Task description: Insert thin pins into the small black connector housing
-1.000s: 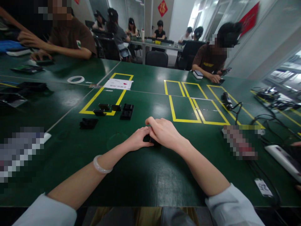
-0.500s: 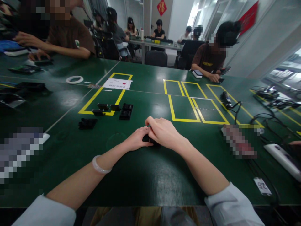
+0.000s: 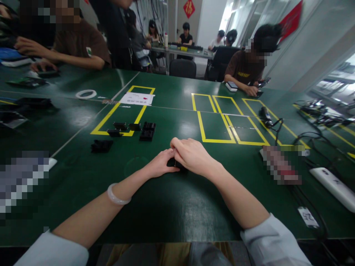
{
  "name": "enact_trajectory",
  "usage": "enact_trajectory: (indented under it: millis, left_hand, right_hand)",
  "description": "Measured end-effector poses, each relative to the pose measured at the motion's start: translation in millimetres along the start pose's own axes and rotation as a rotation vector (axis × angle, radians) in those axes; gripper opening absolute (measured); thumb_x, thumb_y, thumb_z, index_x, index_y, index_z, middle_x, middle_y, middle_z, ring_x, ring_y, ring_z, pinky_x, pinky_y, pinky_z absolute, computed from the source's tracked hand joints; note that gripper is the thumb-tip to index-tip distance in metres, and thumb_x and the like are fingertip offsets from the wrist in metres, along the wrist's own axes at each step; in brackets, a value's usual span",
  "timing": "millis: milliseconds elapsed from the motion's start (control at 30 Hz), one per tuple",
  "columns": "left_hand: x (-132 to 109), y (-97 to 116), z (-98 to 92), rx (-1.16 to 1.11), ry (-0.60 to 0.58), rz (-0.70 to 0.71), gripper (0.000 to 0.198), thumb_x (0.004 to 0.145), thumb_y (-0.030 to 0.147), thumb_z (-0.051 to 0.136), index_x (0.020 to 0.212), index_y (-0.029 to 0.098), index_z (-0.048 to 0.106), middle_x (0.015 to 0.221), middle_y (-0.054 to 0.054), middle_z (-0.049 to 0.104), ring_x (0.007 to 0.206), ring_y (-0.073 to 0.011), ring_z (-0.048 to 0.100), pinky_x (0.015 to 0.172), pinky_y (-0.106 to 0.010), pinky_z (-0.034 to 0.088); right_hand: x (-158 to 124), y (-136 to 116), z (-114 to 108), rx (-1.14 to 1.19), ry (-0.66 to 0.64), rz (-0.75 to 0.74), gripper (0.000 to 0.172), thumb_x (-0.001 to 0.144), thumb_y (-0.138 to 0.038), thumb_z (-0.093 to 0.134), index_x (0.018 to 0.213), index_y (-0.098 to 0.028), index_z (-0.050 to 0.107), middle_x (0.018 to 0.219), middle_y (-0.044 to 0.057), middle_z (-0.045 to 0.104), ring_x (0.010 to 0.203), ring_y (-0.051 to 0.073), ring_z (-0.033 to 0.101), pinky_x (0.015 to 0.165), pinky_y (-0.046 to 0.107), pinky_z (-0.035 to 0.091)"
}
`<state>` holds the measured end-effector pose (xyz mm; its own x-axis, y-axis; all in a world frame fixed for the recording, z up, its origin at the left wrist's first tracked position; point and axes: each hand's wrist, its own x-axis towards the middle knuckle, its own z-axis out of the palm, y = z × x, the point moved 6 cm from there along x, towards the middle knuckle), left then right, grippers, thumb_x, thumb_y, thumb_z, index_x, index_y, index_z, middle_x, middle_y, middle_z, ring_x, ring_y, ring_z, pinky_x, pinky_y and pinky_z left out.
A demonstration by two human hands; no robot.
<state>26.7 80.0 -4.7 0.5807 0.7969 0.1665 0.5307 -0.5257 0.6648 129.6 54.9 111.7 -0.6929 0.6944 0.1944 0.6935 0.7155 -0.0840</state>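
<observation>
Low over the green table, both hands meet around a small black part [image 3: 172, 162], which is mostly covered by fingers. My left hand [image 3: 162, 163] is closed on its left side, thumb along the near edge. My right hand [image 3: 193, 156] arches over the top with curled, closed fingers; whatever its fingertips pinch is hidden. Further off to the left lie a black two-section block [image 3: 148, 131], several upright thin black pieces [image 3: 135, 127], and a loose cluster of black parts [image 3: 101, 146].
Yellow tape outlines [image 3: 203, 127] mark the green table [image 3: 172, 218]. A paper sheet [image 3: 138, 98] and a white ring [image 3: 85, 94] lie at left. Cables [image 3: 318, 111], a white power strip [image 3: 331, 186] and a blurred-out device [image 3: 280, 166] occupy the right. Co-workers [image 3: 246, 68] sit opposite.
My hands stay in nearly the same grip around the black part. A person in dark clothes has come into view standing behind the table at the back left. The view has shifted slightly.
</observation>
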Motion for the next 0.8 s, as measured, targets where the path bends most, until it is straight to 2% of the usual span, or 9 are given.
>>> enact_trajectory:
  millis: [133, 367, 500, 600, 800]
  left_hand:
    - [-0.4, 0.2, 1.1, 0.000, -0.040, 0.008, 0.042, 0.078, 0.041, 0.074, 0.113, 0.020, 0.062, 0.121, -0.007, 0.063, 0.114, -0.0298, 0.057, 0.100, -0.043, 0.044]
    - [0.4, 1.8, -0.2, 0.004, -0.006, -0.006, 0.047, 0.076, 0.042, 0.075, 0.115, 0.019, 0.062, 0.122, -0.009, 0.063, 0.114, -0.0314, 0.057, 0.100, -0.046, 0.044]
    - [0.3, 1.3, 1.1, -0.019, -0.024, 0.004, 0.042, 0.077, 0.040, 0.074, 0.112, 0.020, 0.064, 0.118, -0.007, 0.065, 0.113, -0.0306, 0.058, 0.099, -0.044, 0.045]
    - [0.2, 1.2, 1.9, -0.019, -0.040, 0.014, 0.037, 0.078, 0.040, 0.073, 0.109, 0.021, 0.065, 0.117, -0.006, 0.066, 0.114, -0.0305, 0.058, 0.099, -0.043, 0.045]
    - [0.6, 1.8, 0.2, -0.033, 0.004, 0.012, 0.052, 0.076, 0.039, 0.076, 0.121, 0.020, 0.059, 0.126, -0.008, 0.061, 0.117, -0.0308, 0.056, 0.102, -0.046, 0.043]
  right_hand:
    - [1.9, 2.3, 2.5, -0.047, 0.003, 0.007, 0.030, 0.101, -0.034, 0.029, 0.099, -0.018, 0.054, 0.080, 0.003, 0.067, 0.070, 0.016, 0.059, 0.067, 0.029, 0.032]
    - [0.1, 0.3, 1.0, -0.013, 0.017, 0.025, 0.021, 0.098, -0.025, 0.033, 0.103, -0.016, 0.052, 0.083, 0.003, 0.067, 0.073, 0.015, 0.060, 0.067, 0.027, 0.033]
    - [-0.2, 0.1, 2.6, -0.026, 0.004, 0.018, 0.026, 0.100, -0.035, 0.033, 0.103, -0.017, 0.052, 0.083, 0.003, 0.068, 0.073, 0.016, 0.061, 0.068, 0.028, 0.033]
    - [1.2, 1.8, 5.9, -0.063, -0.027, 0.021, 0.027, 0.101, -0.035, 0.032, 0.103, -0.018, 0.052, 0.080, 0.003, 0.068, 0.070, 0.016, 0.060, 0.067, 0.028, 0.032]
    - [0.6, -1.9, 1.4, -0.014, -0.002, -0.006, 0.019, 0.098, -0.025, 0.035, 0.102, -0.017, 0.052, 0.086, 0.003, 0.068, 0.075, 0.016, 0.061, 0.067, 0.028, 0.033]
